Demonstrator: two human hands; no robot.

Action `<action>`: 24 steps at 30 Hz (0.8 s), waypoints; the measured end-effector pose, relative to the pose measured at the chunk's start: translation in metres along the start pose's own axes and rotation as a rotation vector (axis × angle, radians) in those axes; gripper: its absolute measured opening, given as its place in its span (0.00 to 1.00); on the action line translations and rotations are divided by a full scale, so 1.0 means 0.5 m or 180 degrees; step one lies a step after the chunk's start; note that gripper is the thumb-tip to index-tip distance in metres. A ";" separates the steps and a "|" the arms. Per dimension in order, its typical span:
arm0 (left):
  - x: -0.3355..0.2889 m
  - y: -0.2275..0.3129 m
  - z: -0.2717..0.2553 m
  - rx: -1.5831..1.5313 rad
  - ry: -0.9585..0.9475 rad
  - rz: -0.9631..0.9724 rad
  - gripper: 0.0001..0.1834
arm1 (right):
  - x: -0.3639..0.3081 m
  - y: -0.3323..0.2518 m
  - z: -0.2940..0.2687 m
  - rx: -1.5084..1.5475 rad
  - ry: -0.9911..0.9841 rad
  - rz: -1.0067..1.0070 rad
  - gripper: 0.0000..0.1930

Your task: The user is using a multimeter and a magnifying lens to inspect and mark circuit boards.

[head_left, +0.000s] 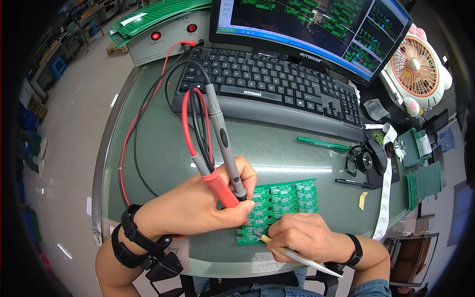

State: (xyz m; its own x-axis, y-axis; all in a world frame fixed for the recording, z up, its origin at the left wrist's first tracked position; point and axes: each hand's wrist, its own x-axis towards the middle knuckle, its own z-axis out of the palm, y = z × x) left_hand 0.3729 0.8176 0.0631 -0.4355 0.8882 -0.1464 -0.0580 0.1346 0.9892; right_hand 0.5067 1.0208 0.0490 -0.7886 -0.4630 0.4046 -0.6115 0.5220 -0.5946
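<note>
A green panel of small circuit boards [284, 198] lies flat on the desk in front of me. My left hand [217, 198] closes around two multimeter test probes, a red probe [221, 189] and a grey-and-black probe [228, 148]. Their tips point down at the panel's left side; whether both touch it I cannot tell. Over the panel's lower edge, my right hand [302, 236] grips a slim craft knife [304, 260] with a pale handle. Its narrow metal tip rests at or just above the lower-left boards, close to the probe tips.
Beyond the panel stand a black keyboard [267, 84] and a monitor [307, 29]. Test leads run to a metal box [166, 42] with red lights, topped by green boards. At right are a green pen [322, 144], a mouse [376, 154], a paper strip [383, 208] and a fan [414, 67].
</note>
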 end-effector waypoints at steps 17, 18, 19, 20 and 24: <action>0.000 -0.002 -0.001 0.0065 0.0005 0.0049 0.09 | -0.001 0.000 0.000 -0.0015 -0.0038 0.0011 0.14; 0.000 -0.002 -0.001 0.0056 0.0004 0.0043 0.09 | 0.000 0.000 0.000 -0.0015 -0.0051 0.0014 0.14; 0.001 -0.001 -0.001 0.0048 0.0002 0.0037 0.09 | 0.000 0.000 -0.001 -0.0016 -0.0064 0.0016 0.13; 0.001 -0.001 -0.001 0.0046 0.0002 0.0036 0.09 | 0.000 0.000 -0.001 -0.0015 -0.0065 0.0017 0.13; 0.001 0.001 -0.001 0.0086 0.0009 0.0008 0.09 | 0.000 0.001 -0.002 0.0005 -0.0070 -0.0003 0.12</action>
State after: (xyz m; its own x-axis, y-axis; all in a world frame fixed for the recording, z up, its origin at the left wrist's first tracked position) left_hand 0.3722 0.8177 0.0634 -0.4382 0.8873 -0.1438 -0.0327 0.1442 0.9890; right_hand 0.5062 1.0217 0.0495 -0.7864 -0.4791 0.3899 -0.6122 0.5204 -0.5953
